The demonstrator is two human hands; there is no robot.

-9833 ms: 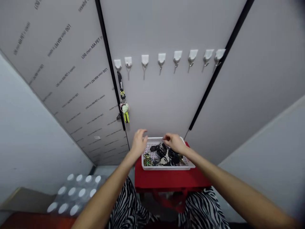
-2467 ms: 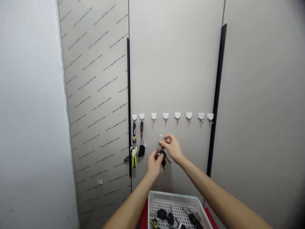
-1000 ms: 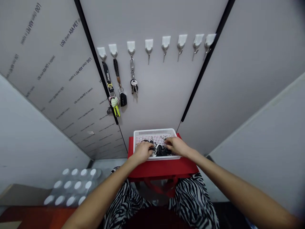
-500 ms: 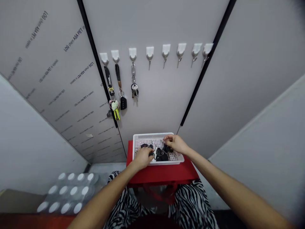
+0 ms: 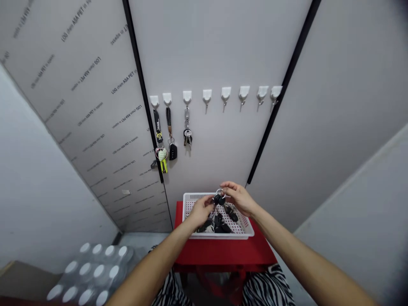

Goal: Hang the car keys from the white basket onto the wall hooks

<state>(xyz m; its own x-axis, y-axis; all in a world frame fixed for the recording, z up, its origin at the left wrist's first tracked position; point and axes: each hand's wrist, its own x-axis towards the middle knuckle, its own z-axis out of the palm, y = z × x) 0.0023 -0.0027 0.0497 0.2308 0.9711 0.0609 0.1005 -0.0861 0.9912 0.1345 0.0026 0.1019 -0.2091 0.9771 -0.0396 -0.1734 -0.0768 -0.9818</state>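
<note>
A white perforated basket (image 5: 192, 198) with several dark keys and fobs sits on a red stool (image 5: 223, 251). Just above the basket, my left hand (image 5: 201, 211) and my right hand (image 5: 239, 198) together pinch a black key set with a metal ring (image 5: 219, 198). On the grey wall runs a row of white hooks (image 5: 207, 95). The three leftmost hooks carry key sets: one with a black strap and a yellow-green charm (image 5: 162, 154), one with a black fob (image 5: 172, 150), and one with a small key bunch (image 5: 187, 136).
A black vertical strip (image 5: 143, 93) borders the hook panel on the left and another (image 5: 277, 102) on the right. A shrink-wrapped pack of white-capped bottles (image 5: 89, 274) stands on the floor at the lower left. My zebra-print legs (image 5: 264, 289) are under the stool.
Both hands have come up out of the basket with a black key set held between them. The camera has tilted, so hooks and basket sit lower in view.
</note>
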